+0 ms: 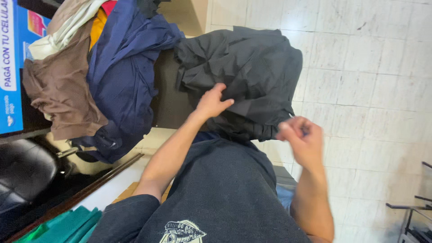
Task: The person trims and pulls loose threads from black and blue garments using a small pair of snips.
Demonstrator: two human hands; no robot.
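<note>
Black crumpled cloth garment (pixel 245 72), one of them, is lying at the middle of the scene over a dark surface edge, with one navy blue garment (pixel 123 76) and one brown garment (pixel 60 90) heaped to its left. We are laying our left hand (pixel 211 102) flat on it, fingers spread. Our right hand (pixel 300 137) is hovering raised at its right edge, fingers curled together; whether they are pinching cloth we cannot tell.

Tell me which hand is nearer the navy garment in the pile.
Left. The left hand rests on the black garment, just beside the navy garment. The right hand is raised at the black garment's far edge, farther from the navy one.
</note>
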